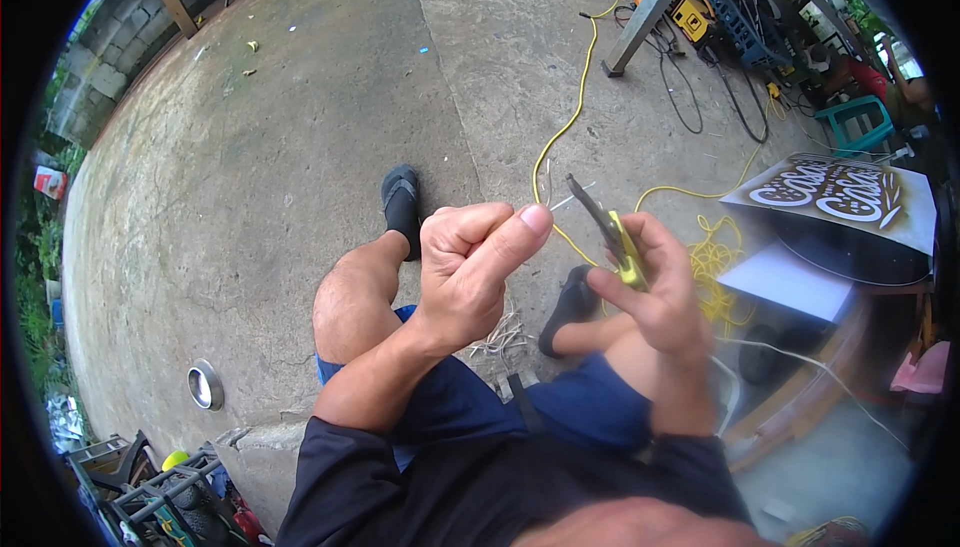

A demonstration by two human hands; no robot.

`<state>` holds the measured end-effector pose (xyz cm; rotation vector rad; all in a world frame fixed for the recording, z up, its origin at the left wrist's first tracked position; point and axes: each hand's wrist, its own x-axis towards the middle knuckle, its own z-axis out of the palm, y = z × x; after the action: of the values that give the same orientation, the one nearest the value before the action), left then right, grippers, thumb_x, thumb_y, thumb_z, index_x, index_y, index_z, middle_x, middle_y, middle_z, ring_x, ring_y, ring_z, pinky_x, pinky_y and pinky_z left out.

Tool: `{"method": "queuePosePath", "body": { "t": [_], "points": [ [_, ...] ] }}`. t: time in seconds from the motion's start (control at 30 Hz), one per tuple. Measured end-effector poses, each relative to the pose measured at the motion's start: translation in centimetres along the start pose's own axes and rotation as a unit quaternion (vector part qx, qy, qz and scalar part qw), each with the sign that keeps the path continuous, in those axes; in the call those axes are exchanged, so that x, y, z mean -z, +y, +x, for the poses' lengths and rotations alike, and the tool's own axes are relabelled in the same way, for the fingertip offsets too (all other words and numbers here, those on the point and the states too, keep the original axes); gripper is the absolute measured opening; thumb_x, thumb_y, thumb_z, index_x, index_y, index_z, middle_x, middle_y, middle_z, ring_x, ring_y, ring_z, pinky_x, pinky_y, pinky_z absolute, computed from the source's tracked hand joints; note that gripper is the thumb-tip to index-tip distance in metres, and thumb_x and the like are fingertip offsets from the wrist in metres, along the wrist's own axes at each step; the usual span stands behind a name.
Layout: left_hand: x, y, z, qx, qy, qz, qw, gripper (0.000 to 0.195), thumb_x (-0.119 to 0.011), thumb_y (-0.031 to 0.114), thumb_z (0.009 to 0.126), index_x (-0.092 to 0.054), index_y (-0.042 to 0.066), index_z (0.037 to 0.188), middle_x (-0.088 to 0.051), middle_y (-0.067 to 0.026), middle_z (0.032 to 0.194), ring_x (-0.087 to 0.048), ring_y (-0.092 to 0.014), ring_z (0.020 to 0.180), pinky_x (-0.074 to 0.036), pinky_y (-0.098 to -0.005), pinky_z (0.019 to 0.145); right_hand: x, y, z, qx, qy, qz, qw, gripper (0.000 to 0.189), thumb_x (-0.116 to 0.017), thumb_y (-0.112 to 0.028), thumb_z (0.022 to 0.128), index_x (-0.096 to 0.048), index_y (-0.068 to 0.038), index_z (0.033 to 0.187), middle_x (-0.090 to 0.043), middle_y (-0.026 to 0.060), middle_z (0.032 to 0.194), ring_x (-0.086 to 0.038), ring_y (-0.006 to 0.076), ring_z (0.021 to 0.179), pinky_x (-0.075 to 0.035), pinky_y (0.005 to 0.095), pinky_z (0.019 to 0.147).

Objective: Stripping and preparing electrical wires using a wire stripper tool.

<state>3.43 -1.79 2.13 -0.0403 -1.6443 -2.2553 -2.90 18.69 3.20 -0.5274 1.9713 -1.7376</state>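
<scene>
My left hand [480, 262] is closed in front of my lap, with a thin white wire [574, 196] pinched at its thumb tip. The wire's free end points up and right towards the pliers. In my right hand [660, 277] are pliers with yellow-green handles [630, 262], their dark jaws tilted up and left beside the wire. Whether the jaws touch the wire I cannot tell. Below my hands, between my legs, a bundle of pale wires [504, 337] lies on the concrete floor.
A yellow cord [581, 89] crosses the floor, with a tangled heap [712, 262] by my right foot. Right of it stand a lettered stencil board [840, 191] and a white panel [787, 277]. Farther back are a metal post [652, 7], a teal stool [859, 123] and another person [900, 89].
</scene>
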Motion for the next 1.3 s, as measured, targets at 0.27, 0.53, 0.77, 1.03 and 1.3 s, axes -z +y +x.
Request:
{"method": "queuePosePath", "body": {
  "t": [0.27, 0.53, 0.77, 1.03, 1.3],
  "points": [
    [0.7, -0.1, -0.2, 0.026, 0.039, -0.033, 0.998, 0.044, -0.056, 0.007, 0.096, -0.039, 0.010, 0.055, -0.037, 0.0054, 0.054, -0.028, -0.005, 0.051, -0.021, -0.0271, 0.048, -0.4, 0.7, 0.6, 0.022, 0.054, 0.058, 0.997, 0.020, -0.072, -0.006, 0.087, -0.058, -0.003, 0.102, -0.058, -0.0026, 0.084, -0.051, 0.0038, 0.075, -0.041, 0.0194, 0.069],
    [4.0, -0.4, 1.7, -0.045, 0.063, -0.076, 0.994, 0.044, -0.060, 0.018, 0.100, -0.036, 0.016, 0.064, -0.032, 0.0081, 0.060, -0.024, -0.004, 0.054, -0.019, -0.0257, 0.049, 5.3, 0.9, -0.7, 0.155, 0.304, -0.076, 0.937, 0.017, -0.068, -0.012, 0.091, -0.051, -0.005, 0.091, -0.045, -0.0031, 0.070, -0.040, 0.0074, 0.063, -0.032, 0.0241, 0.058],
    [2.5, 0.4, 1.8, -0.128, 0.033, -0.006, 0.991, 0.052, -0.082, 0.010, 0.081, -0.031, 0.016, 0.074, -0.035, 0.0069, 0.066, -0.026, -0.003, 0.062, -0.025, -0.0223, 0.053, 2.2, 0.4, 0.9, 0.178, 0.244, -0.320, 0.898, 0.029, -0.075, -0.009, 0.081, -0.057, -0.001, 0.102, -0.049, 0.0062, 0.074, -0.044, 0.0159, 0.064, -0.037, 0.0316, 0.058],
    [1.9, 0.2, 1.7, -0.121, 0.010, -0.042, 0.992, 0.054, -0.085, 0.018, 0.079, -0.031, 0.015, 0.074, -0.036, 0.0048, 0.065, -0.028, -0.005, 0.061, -0.024, -0.0225, 0.054, 0.4, 1.0, 0.7, 0.212, 0.180, -0.364, 0.889, 0.043, -0.070, -0.001, 0.073, -0.054, 0.001, 0.112, -0.055, 0.0138, 0.089, -0.053, 0.0293, 0.075, -0.043, 0.0391, 0.067],
    [1.0, -0.4, 1.4, -0.143, -0.051, -0.035, 0.988, 0.047, -0.077, 0.023, 0.087, -0.036, 0.010, 0.069, -0.037, 0.0036, 0.063, -0.031, -0.007, 0.055, -0.025, -0.0256, 0.048, 1.2, -1.6, 0.3, 0.083, 0.068, 0.229, 0.967, 0.027, -0.059, 0.000, 0.085, -0.050, -0.002, 0.110, -0.061, 0.0143, 0.102, -0.055, 0.0129, 0.089, -0.045, 0.0287, 0.080]
  ]
}}
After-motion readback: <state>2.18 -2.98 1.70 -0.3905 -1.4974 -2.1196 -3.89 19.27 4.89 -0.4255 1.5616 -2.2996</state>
